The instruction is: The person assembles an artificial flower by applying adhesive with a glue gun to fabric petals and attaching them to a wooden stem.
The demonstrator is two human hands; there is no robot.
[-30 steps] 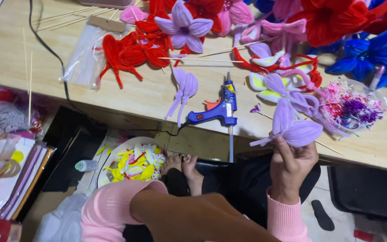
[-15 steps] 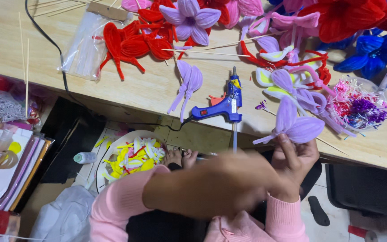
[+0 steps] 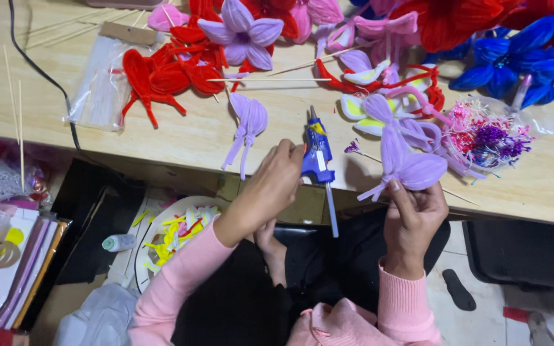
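Observation:
My left hand (image 3: 276,184) reaches from the lower left and closes on the handle of a blue glue gun (image 3: 317,159) at the table's front edge, with a clear glue stick (image 3: 331,211) poking out of its back. My right hand (image 3: 411,214) holds a bunch of purple pipe-cleaner petals (image 3: 411,168) by their base, just right of the gun. A loose purple petal cluster (image 3: 247,125) lies on the table left of the gun.
The wooden table (image 3: 181,138) carries red (image 3: 161,74), purple (image 3: 242,32) and blue (image 3: 504,61) pipe-cleaner flowers, thin wooden sticks, a clear bag (image 3: 100,93) and a bag of stamens (image 3: 488,138). A black cable (image 3: 46,80) crosses the left. Below sits a plate of scraps (image 3: 168,237).
My left arm has risen from below the table edge and its hand has taken hold of the glue gun. My right hand keeps the purple petals nearly in place.

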